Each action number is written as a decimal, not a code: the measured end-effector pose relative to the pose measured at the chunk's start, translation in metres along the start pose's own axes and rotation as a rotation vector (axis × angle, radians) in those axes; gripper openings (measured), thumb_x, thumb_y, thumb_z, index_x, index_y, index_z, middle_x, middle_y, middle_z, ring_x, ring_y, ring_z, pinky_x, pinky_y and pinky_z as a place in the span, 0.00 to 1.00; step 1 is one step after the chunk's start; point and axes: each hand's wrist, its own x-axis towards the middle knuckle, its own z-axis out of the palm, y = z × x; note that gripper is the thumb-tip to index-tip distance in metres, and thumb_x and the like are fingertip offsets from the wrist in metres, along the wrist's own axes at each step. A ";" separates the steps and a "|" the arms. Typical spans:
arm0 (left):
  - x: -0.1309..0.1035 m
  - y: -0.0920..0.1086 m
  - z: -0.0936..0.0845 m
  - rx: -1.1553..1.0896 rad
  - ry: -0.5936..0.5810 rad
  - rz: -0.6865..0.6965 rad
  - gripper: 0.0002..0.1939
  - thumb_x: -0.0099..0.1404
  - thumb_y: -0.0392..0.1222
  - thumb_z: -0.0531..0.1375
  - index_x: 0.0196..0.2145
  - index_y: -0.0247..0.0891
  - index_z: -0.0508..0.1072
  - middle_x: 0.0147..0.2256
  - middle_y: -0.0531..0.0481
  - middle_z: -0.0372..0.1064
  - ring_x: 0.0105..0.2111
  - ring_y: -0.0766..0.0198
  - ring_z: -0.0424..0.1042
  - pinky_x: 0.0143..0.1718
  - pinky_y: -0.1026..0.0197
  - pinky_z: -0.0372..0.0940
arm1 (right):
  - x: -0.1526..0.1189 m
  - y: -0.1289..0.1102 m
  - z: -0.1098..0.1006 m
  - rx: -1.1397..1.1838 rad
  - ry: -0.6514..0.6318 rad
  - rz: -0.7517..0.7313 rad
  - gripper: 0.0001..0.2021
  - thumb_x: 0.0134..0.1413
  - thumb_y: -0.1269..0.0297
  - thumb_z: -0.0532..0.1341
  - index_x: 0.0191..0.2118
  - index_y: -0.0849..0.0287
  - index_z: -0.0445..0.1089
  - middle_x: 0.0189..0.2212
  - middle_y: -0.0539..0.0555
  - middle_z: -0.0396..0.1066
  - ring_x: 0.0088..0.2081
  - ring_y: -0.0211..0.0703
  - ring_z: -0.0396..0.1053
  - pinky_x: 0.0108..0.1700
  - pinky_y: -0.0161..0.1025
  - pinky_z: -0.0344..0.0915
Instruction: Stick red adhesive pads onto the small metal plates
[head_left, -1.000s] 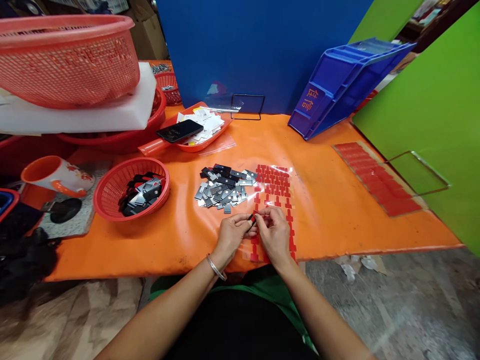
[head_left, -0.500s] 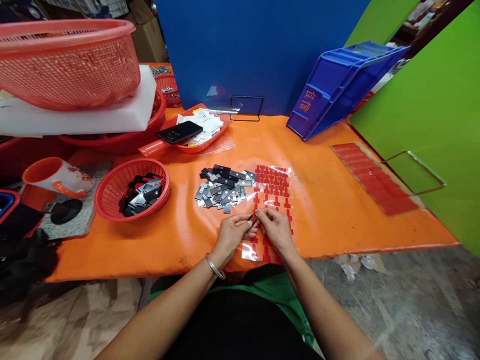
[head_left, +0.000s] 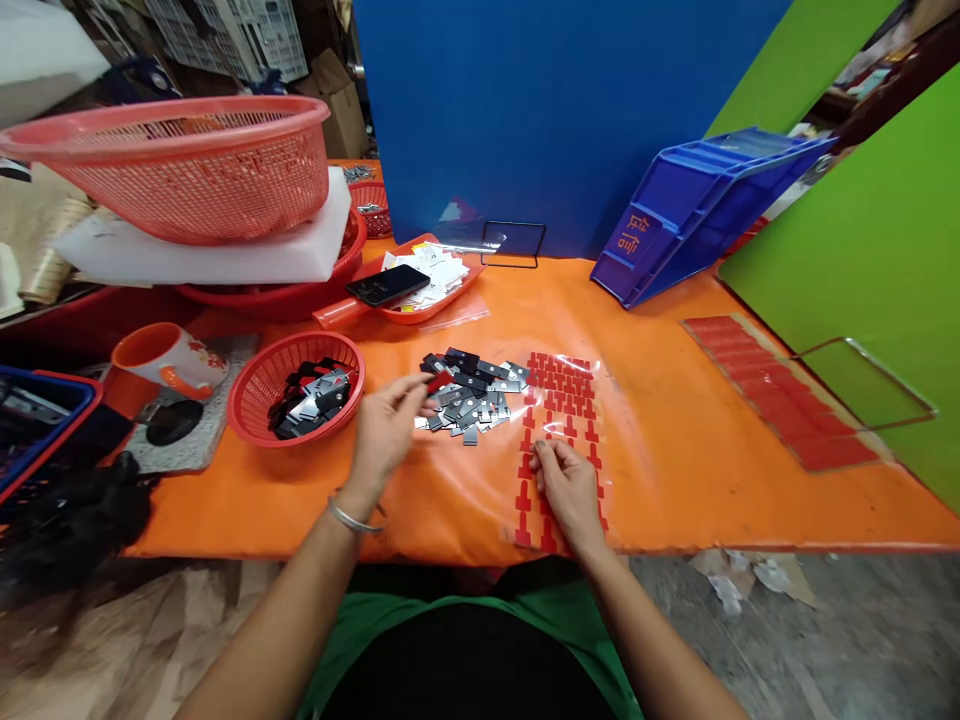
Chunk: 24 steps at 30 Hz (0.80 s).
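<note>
My left hand (head_left: 388, 425) pinches a small flat piece with a red face (head_left: 439, 381) between thumb and fingers. It is over the left side of a loose pile of small black and silver metal plates (head_left: 472, 385). To the right of the pile lies a clear sheet with rows of red T-shaped stickers (head_left: 570, 400). My right hand (head_left: 568, 487) rests over the lower part of this sheet, thumb and forefinger together at a column of stickers. Whatever is between those fingertips is too small to make out.
A round red basket (head_left: 247, 400) with similar plates stands left. Behind are a red scoop (head_left: 469, 290) with paper slips and a black phone (head_left: 388, 285). A mug (head_left: 161, 355), stacked baskets (head_left: 225, 190), a blue bin (head_left: 652, 220) and a red-striped board (head_left: 780, 390) surround the work area.
My hands were together over the sheet, holding a dark plate; they have parted. The left has moved left to the pile with the red-faced piece. The right stays at the sheet. The view has shifted.
</note>
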 end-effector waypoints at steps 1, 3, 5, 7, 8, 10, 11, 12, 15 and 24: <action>0.009 0.000 -0.019 0.129 0.097 0.081 0.16 0.62 0.43 0.56 0.44 0.33 0.74 0.31 0.47 0.74 0.29 0.63 0.74 0.36 0.61 0.69 | 0.000 0.000 0.000 -0.013 -0.004 -0.006 0.19 0.56 0.48 0.56 0.25 0.58 0.65 0.15 0.46 0.63 0.16 0.35 0.57 0.20 0.32 0.54; 0.024 -0.003 -0.053 0.449 0.242 0.206 0.15 0.63 0.43 0.54 0.41 0.35 0.75 0.37 0.45 0.73 0.33 0.60 0.73 0.40 0.57 0.67 | 0.000 0.000 -0.001 -0.030 -0.012 -0.018 0.19 0.56 0.47 0.56 0.25 0.58 0.65 0.16 0.46 0.63 0.17 0.35 0.58 0.21 0.33 0.55; 0.033 -0.007 -0.074 0.752 0.307 0.290 0.13 0.62 0.42 0.55 0.40 0.37 0.76 0.38 0.43 0.72 0.39 0.55 0.71 0.46 0.52 0.63 | 0.000 0.000 -0.001 -0.036 -0.012 -0.029 0.19 0.55 0.47 0.56 0.25 0.58 0.65 0.17 0.47 0.64 0.17 0.35 0.58 0.21 0.33 0.55; 0.034 -0.011 -0.079 0.938 0.333 0.347 0.13 0.61 0.41 0.56 0.41 0.37 0.76 0.39 0.42 0.71 0.43 0.51 0.67 0.49 0.49 0.60 | 0.000 0.001 -0.001 -0.043 -0.009 -0.039 0.19 0.55 0.46 0.56 0.25 0.58 0.65 0.19 0.48 0.66 0.18 0.35 0.59 0.21 0.33 0.56; 0.033 -0.013 -0.074 0.980 0.322 0.369 0.13 0.61 0.40 0.56 0.41 0.37 0.76 0.39 0.42 0.71 0.43 0.51 0.66 0.49 0.49 0.59 | 0.000 0.001 0.000 -0.049 -0.007 -0.043 0.19 0.55 0.46 0.56 0.25 0.59 0.65 0.20 0.48 0.66 0.18 0.35 0.59 0.21 0.33 0.56; 0.029 -0.018 -0.056 1.006 0.227 0.405 0.11 0.62 0.40 0.56 0.40 0.37 0.76 0.38 0.42 0.70 0.42 0.52 0.65 0.48 0.51 0.58 | 0.000 0.002 0.001 -0.067 -0.003 -0.050 0.19 0.55 0.47 0.56 0.26 0.59 0.66 0.21 0.49 0.66 0.18 0.35 0.59 0.22 0.33 0.56; 0.027 -0.020 -0.043 1.002 0.148 0.414 0.11 0.63 0.41 0.56 0.39 0.37 0.76 0.37 0.43 0.70 0.42 0.53 0.64 0.47 0.52 0.59 | 0.000 0.002 0.001 -0.076 -0.003 -0.054 0.18 0.55 0.48 0.56 0.26 0.59 0.66 0.21 0.49 0.66 0.18 0.35 0.59 0.22 0.33 0.56; 0.025 -0.023 -0.030 0.996 0.059 0.412 0.10 0.63 0.41 0.56 0.39 0.38 0.76 0.36 0.44 0.69 0.41 0.53 0.64 0.46 0.53 0.59 | 0.000 0.003 0.001 -0.084 0.000 -0.057 0.18 0.55 0.48 0.56 0.26 0.59 0.66 0.21 0.49 0.66 0.18 0.35 0.59 0.22 0.33 0.57; 0.024 -0.034 0.005 0.997 -0.102 0.361 0.09 0.62 0.42 0.58 0.39 0.38 0.75 0.36 0.44 0.67 0.40 0.54 0.62 0.44 0.54 0.58 | -0.001 0.003 0.002 -0.102 0.011 -0.066 0.17 0.56 0.50 0.56 0.27 0.59 0.67 0.21 0.49 0.66 0.19 0.36 0.60 0.23 0.33 0.57; 0.033 -0.051 0.020 0.854 -0.088 0.266 0.05 0.57 0.35 0.63 0.33 0.37 0.72 0.36 0.45 0.69 0.41 0.56 0.66 0.43 0.57 0.59 | -0.001 0.002 0.002 -0.131 0.024 -0.090 0.17 0.56 0.51 0.55 0.26 0.59 0.66 0.19 0.48 0.64 0.20 0.36 0.60 0.23 0.32 0.57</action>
